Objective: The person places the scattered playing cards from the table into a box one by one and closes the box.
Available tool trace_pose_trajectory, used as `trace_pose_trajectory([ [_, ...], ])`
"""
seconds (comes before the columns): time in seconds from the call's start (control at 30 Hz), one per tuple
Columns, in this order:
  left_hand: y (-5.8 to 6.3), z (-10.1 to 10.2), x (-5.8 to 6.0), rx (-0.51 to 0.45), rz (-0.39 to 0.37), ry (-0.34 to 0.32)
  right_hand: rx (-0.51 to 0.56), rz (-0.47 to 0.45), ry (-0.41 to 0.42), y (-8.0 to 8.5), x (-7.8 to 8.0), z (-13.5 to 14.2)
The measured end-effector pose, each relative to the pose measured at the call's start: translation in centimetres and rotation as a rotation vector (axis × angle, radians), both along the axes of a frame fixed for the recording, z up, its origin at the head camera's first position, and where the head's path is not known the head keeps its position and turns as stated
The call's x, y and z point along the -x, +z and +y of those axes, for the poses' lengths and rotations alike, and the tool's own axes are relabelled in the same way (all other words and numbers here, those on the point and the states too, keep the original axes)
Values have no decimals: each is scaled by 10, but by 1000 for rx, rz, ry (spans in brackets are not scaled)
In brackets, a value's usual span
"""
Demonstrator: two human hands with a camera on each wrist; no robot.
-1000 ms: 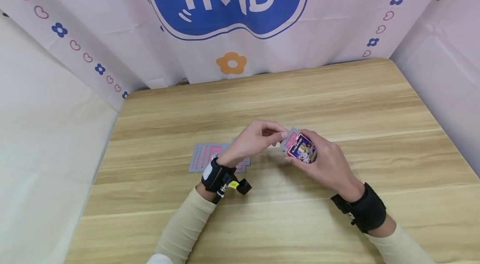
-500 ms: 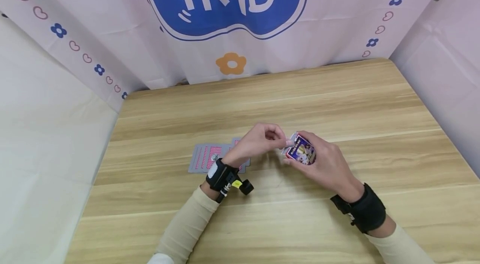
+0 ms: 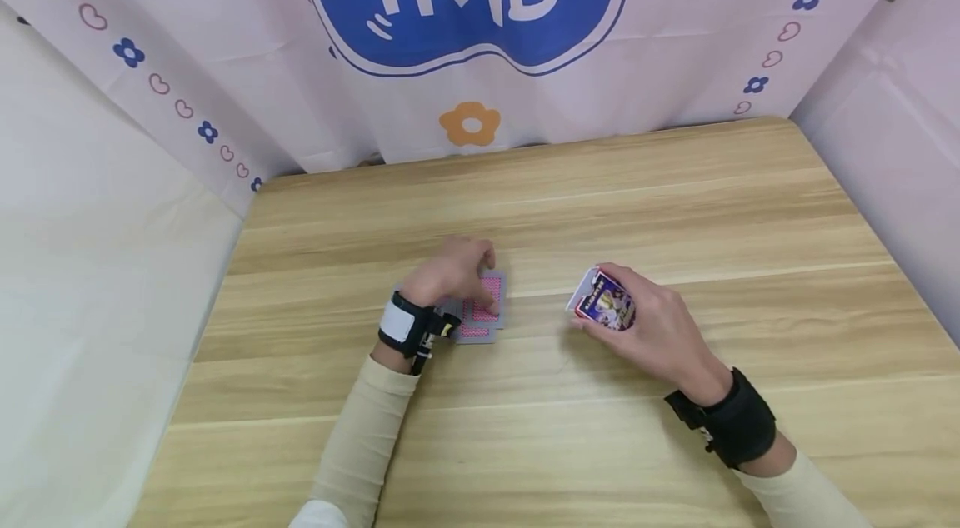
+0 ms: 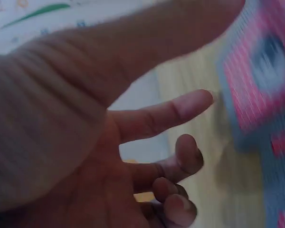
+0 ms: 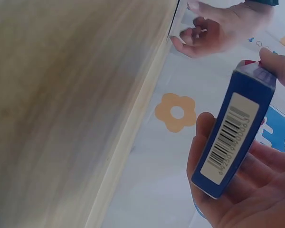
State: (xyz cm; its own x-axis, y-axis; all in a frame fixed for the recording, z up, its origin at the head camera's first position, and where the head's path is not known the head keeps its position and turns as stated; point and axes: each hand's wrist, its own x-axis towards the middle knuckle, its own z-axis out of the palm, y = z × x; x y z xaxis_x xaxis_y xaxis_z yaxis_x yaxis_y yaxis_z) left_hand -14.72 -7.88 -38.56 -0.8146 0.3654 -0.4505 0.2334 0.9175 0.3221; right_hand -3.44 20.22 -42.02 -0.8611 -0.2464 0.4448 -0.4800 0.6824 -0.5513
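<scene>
My right hand (image 3: pixel 660 328) grips a small playing-card box (image 3: pixel 609 301) a little above the table. Its blue edge with a barcode faces the right wrist camera, and a white flap shows at its far left end. My left hand (image 3: pixel 450 271) is over playing cards (image 3: pixel 491 295) spread face down, with red patterned backs and grey borders. In the left wrist view, the left thumb and index finger (image 4: pixel 194 105) are apart and the other fingers bend loosely, with nothing between them. The thumb tip overlaps a blurred card (image 4: pixel 237 95); whether it touches is unclear. Some cards are hidden under the left hand.
The wooden table (image 3: pixel 562 428) stretches around both hands. A white printed cloth (image 3: pixel 555 112) with a blue emblem hangs along its back edge. Pale cloth (image 3: pixel 112 303) is at the left side, and another panel is at the right.
My left hand has moved from the card box leftward to the spread cards, and its fingers have parted. The card protruding from the box earlier no longer shows. My right hand stays nearly still.
</scene>
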Motion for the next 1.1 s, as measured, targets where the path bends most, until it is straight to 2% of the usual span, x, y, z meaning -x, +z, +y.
trace_pose_trajectory([
  [0.07,-3,-4,3,22,-32,27,-2,-2,3,-1,0,0],
  [0.17,-6,-5,4,29,-44,28,-5,-4,5,-1,-1,1],
  [0.37,-5,1,6,9,79,-45,-11,-12,1,-1,-1,1],
  [0.47,3,5,3,-82,99,-75,-16,-26,-3,-1,0,1],
  [0.57,14,10,-3,-229,87,-95,-23,-39,-6,0,0,1],
  [0.77,36,31,-22,-488,95,-78,-25,-36,5,0,0,2],
  [0.83,38,36,-27,-565,72,-87,-22,-33,13,1,0,2],
  [0.93,38,43,-32,-630,53,-110,-19,-38,21,1,0,3],
  [1.1,33,50,-36,-679,47,-121,-17,-38,25,0,0,3],
])
